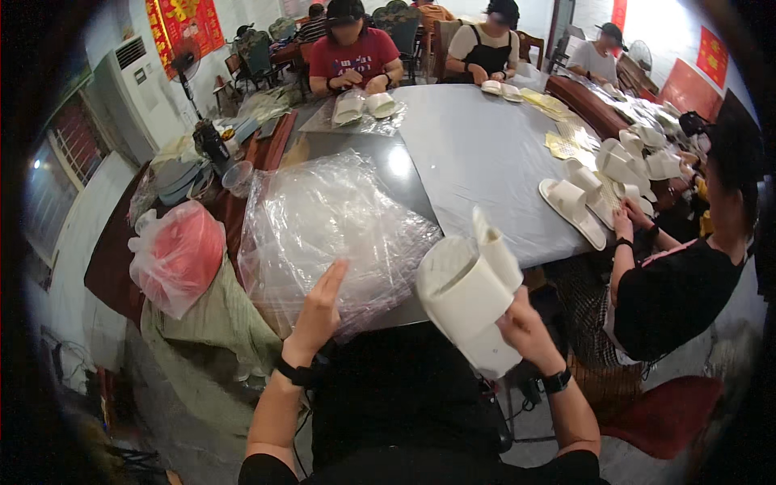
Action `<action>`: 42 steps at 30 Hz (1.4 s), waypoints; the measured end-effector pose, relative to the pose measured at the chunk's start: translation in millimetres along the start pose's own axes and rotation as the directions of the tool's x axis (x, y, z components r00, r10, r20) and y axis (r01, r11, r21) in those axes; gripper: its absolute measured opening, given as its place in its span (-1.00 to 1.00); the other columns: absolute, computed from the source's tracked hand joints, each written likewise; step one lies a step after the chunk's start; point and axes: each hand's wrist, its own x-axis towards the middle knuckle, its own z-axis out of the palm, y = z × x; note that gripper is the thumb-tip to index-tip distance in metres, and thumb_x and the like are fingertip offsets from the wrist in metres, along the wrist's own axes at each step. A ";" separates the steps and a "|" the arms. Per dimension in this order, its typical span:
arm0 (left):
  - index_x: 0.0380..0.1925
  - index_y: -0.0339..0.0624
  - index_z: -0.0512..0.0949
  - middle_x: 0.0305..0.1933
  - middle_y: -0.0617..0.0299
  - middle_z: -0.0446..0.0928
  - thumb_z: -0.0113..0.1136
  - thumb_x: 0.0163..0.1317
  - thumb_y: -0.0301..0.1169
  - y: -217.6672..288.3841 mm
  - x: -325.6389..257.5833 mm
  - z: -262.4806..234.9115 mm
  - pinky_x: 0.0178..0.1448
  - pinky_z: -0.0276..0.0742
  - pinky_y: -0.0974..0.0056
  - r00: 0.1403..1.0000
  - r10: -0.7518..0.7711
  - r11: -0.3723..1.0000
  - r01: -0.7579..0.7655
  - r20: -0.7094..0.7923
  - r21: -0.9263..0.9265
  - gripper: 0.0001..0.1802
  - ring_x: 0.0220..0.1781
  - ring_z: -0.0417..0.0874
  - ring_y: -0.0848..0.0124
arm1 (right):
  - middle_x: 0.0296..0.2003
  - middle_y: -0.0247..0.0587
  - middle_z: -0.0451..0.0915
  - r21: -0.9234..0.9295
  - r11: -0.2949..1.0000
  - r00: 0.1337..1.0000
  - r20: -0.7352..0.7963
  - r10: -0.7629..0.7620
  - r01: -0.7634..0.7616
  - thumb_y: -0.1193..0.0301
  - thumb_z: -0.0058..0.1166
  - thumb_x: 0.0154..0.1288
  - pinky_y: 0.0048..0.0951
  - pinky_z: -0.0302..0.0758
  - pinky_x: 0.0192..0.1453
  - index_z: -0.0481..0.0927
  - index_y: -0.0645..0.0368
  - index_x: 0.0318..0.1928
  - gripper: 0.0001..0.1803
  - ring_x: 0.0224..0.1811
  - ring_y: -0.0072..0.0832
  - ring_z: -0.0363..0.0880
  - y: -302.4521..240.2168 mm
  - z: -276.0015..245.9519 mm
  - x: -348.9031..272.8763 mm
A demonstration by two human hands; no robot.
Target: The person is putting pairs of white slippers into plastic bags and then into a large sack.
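We grip a pair of white slippers (469,303) in our right hand (525,327) over the table's near edge; our open left hand (319,311) touches the plastic bags (331,230). Bagging seems underway; next needs one bag separated.

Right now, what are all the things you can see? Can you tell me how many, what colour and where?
white slippers: one pair, held in front of the person, over the near table edge
clear plastic bags: a crumpled pile, see-through, on the table by the left hand
grey table: one, large, in the middle
more white slippers: many, along the right side of the table
red bag: one, red inside clear plastic, on the left
green sack: one, under the red bag
other people: four seated around the table
left hand: open, fingers up, at the plastic pile
right hand: gripping the white slippers
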 end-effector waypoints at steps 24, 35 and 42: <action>0.65 -0.03 -0.14 0.76 0.32 -0.30 0.11 0.47 -0.25 8.8 -52.0 -47.5 0.52 0.12 -0.59 0.699 -0.543 0.159 -0.458 -0.465 -0.875 -0.11 0.73 -0.19 -0.03 | 0.25 0.04 0.50 -0.157 0.975 0.988 0.048 -0.150 0.156 0.66 0.07 0.21 -0.05 0.22 0.38 0.64 0.28 0.08 -0.60 0.23 0.06 0.34 -8.1 59.2 -3.6; 0.58 -0.19 0.02 0.68 0.06 -0.03 0.07 0.54 -0.09 -12.8 -91.3 -25.7 0.67 0.02 -0.32 0.670 -0.732 -0.294 -0.477 -0.126 -0.828 -0.21 0.67 0.10 -0.01 | 0.16 0.05 0.61 -0.170 0.976 0.991 0.019 -0.134 0.135 0.61 0.09 0.24 -0.04 0.23 0.40 0.67 0.30 0.08 -0.62 0.26 0.08 0.36 -18.5 70.8 -4.7; 0.65 -0.09 -0.35 0.74 -0.01 -0.28 0.14 0.50 0.00 52.3 -77.1 36.8 0.70 -0.06 -0.19 0.906 -0.370 -0.272 0.107 0.207 -0.956 0.05 0.74 -0.11 0.14 | 0.20 0.05 0.54 -0.215 0.967 0.989 0.090 -0.121 0.137 0.59 0.07 0.22 -0.06 0.24 0.38 0.64 0.29 0.11 -0.59 0.23 0.06 0.35 -15.2 78.6 -3.5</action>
